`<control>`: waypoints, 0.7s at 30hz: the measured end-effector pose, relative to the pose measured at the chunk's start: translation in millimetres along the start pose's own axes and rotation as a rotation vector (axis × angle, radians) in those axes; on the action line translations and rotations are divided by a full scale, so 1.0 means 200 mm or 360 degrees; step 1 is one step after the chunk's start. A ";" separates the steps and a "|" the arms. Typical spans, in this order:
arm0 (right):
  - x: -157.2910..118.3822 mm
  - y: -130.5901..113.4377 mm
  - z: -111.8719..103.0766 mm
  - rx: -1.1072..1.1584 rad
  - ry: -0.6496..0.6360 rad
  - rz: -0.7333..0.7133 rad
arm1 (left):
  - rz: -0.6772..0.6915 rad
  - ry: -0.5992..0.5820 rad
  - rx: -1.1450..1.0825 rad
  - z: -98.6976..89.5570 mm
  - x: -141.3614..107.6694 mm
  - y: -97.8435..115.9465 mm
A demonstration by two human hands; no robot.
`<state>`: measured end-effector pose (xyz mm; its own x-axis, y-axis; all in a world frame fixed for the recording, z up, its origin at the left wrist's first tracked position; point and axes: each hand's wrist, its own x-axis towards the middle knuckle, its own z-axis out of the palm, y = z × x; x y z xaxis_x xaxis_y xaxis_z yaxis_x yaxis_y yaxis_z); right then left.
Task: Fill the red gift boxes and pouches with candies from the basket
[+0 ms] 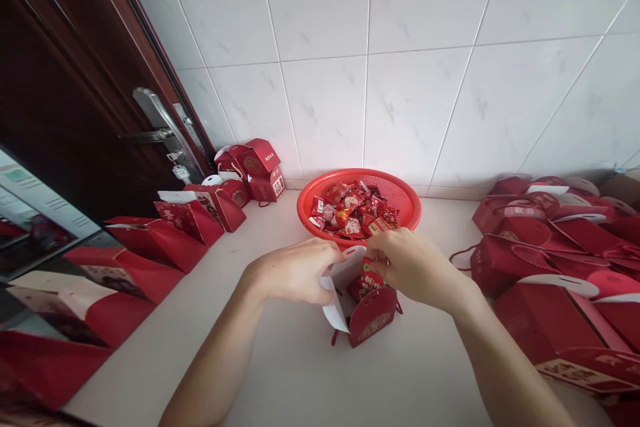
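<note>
An open red gift box with white inner flaps stands on the pale table, a red cord hanging at its side. My left hand is closed on the box's left white flap, thumb and fingers pinching its edge. At the box's right side, my right hand holds a red candy packet with its fingertips, partly inside the box. More red wrapping shows within the box. Just behind both hands sits a red plastic basket holding several wrapped candies.
Several red boxes line the table's left edge, and more stand by the wall. Many red boxes are heaped on the right. A dark door with a metal handle is at the left, a tiled wall behind.
</note>
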<state>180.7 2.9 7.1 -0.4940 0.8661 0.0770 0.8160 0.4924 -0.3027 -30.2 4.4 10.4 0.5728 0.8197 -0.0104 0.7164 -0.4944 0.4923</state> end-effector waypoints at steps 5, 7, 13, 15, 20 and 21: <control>0.00 -0.04 0.04 -0.0089 -0.0100 -0.0121 | -0.0013 -0.0157 -0.0027 -0.01 -0.01 0.02; 0.01 -0.06 0.06 -0.0097 -0.0135 -0.0131 | -0.0009 -0.0194 -0.0004 -0.01 0.00 0.03; 0.02 -0.04 0.04 -0.0093 -0.0014 -0.0022 | -0.0012 -0.0292 0.0138 -0.02 0.00 0.05; 0.01 -0.01 0.01 0.0028 0.0014 -0.0019 | -0.0015 -0.0319 0.0171 -0.02 -0.01 0.05; -0.01 0.05 -0.05 0.0145 0.0033 0.0087 | -0.0073 -0.0411 0.0254 -0.02 0.00 0.03; -0.01 0.06 -0.05 0.0136 0.0007 0.0105 | -0.0075 -0.0414 0.0266 -0.03 0.00 0.03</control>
<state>194.3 7.1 12.8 -0.4385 0.8968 0.0585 0.8180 0.4252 -0.3873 -27.9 4.0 17.8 0.6044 0.7520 -0.2630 0.7880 -0.5158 0.3362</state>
